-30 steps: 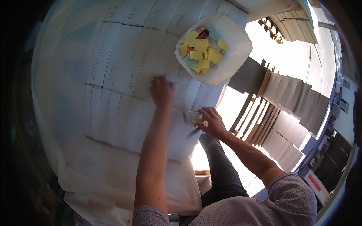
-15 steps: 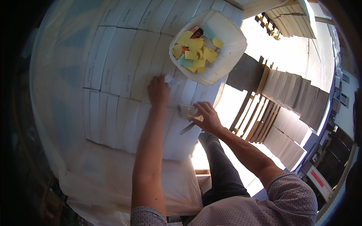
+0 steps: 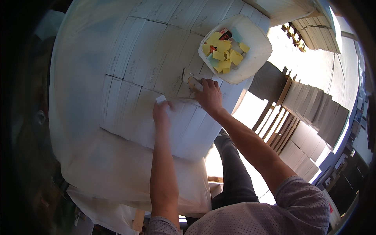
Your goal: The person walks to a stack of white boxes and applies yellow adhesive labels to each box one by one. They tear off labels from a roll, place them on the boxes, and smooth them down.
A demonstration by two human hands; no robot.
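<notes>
My right hand (image 3: 210, 95) is wrapped round a tape dispenser (image 3: 188, 75) with a pale roll in it, held just above the white cartons. To its left, my left hand (image 3: 160, 111), a little blurred, pinches a small white slip (image 3: 160, 99) over the near part of the same stack. A thin dark or clear strip, too blurred to name, runs between the two hands. The white cartons (image 3: 137, 51) lie packed tightly in rows under both hands.
Beyond my right hand, a cut-open white plastic tub (image 3: 258, 53) on the cartons holds yellow and pale blue paper pieces (image 3: 223, 45). Plastic sheeting (image 3: 78, 90) drapes the stack's left and near sides. Wooden pallets (image 3: 280, 127) and more stacked cartons (image 3: 313, 103) stand on the right.
My right hand has lifted the tape dispenser up and away from me. My left hand has drawn back nearer with the white slip. The whole view has shifted slightly.
</notes>
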